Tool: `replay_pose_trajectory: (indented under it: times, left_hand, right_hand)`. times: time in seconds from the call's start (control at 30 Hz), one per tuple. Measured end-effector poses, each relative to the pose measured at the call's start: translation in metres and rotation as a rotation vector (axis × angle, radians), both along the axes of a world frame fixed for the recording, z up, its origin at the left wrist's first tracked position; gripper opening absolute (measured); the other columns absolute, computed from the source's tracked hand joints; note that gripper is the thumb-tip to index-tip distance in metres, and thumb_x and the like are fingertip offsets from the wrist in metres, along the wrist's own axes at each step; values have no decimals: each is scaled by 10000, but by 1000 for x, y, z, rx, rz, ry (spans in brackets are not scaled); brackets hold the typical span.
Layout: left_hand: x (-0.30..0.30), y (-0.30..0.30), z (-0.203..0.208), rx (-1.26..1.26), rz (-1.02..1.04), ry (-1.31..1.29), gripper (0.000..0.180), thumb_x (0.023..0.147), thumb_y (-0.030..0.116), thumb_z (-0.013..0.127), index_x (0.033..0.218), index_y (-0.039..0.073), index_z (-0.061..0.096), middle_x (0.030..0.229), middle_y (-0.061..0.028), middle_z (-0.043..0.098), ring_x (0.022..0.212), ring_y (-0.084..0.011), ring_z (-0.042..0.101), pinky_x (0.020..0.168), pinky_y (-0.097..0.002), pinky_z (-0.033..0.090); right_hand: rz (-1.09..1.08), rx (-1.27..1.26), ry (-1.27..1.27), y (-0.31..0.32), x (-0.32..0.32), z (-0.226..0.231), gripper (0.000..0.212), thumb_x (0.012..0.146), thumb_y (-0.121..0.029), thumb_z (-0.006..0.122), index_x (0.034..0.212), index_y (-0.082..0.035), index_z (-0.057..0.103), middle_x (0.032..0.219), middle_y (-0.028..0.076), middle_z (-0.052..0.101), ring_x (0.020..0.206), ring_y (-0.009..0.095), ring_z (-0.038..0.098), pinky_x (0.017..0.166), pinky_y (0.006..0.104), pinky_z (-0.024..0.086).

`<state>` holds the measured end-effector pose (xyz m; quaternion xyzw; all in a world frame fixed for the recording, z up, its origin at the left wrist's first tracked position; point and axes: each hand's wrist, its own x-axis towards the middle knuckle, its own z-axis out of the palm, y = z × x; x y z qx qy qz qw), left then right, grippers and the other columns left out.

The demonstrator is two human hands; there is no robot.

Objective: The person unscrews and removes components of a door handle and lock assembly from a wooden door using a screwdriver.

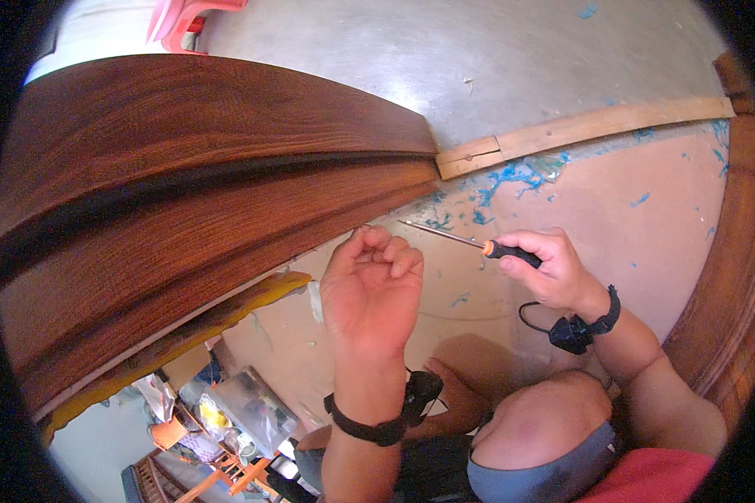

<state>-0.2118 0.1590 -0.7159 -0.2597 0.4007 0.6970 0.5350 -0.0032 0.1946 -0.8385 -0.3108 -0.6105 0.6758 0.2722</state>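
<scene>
My right hand [547, 267] is wrapped round the handle of a screwdriver [449, 235]. The handle is black with an orange collar, and the thin metal shaft points left toward the corner of a dark brown wooden panel [218, 180]. My left hand [373, 289] is turned palm up, close against the panel's lower edge. Its fingers are curled in with thumb and forefinger together at that edge; whatever they may hold is hidden. The screwdriver's tip is just right of the left fingertips, apart from them.
A pale wooden strip [596, 127] runs right from the panel's corner. Blue shreds [520, 174] lie scattered beside it. Dark brown wood [717, 289] curves along the right. A yellow-brown strip [193, 335] lies under the panel. Clutter [226, 419] stands lower left, a pink plastic piece [180, 23] upper left.
</scene>
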Motion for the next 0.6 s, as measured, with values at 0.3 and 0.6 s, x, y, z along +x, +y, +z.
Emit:
replay_pose_trajectory:
  times: [0.3,0.6]
  left_hand:
    - [0,2,-1,29,25,-1,80,877,75,551,836,61,484,758,-35,457,721,-177,402,629,-319,337]
    - [1,0,1,16,-24,60,95,893,95,538,833,73,469,769,-23,439,725,-175,395,651,-322,336]
  right_hand:
    - [-13,-3,25,-3,-3,3,225,893,-125,690,1079,1,697,857,117,721,698,128,652,644,278,503]
    - [-27,27,70,-8,-4,-1,234,899,-119,684,1091,15,692,872,135,725,713,123,649,652,278,504]
